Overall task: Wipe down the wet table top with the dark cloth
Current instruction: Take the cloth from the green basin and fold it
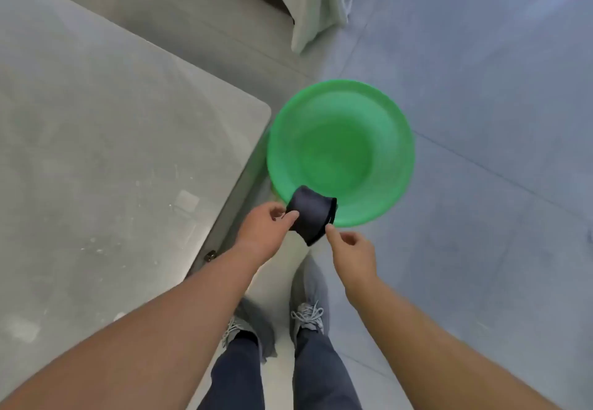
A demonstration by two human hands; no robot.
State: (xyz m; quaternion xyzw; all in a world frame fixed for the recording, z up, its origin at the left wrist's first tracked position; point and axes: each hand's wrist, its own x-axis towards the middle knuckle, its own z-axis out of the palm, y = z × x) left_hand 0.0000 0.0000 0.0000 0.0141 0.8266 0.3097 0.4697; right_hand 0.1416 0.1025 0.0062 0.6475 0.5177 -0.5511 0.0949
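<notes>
A dark, folded cloth [312,215] hangs in the air over the near rim of a green basin [340,149]. My left hand [264,233] pinches its left edge between thumb and fingers. My right hand [351,251] is just to the right of the cloth, with its fingertip touching the cloth's lower right corner and its other fingers curled. The grey table top [106,153] fills the left side and shows pale streaks and spots. Both hands are to the right of the table's edge.
The green basin stands on the pale tiled floor [481,121] beside the table's rounded corner. My two feet in grey laced shoes [308,316] are below the hands. A bed or sofa with a pale cover [308,2] lies at the back.
</notes>
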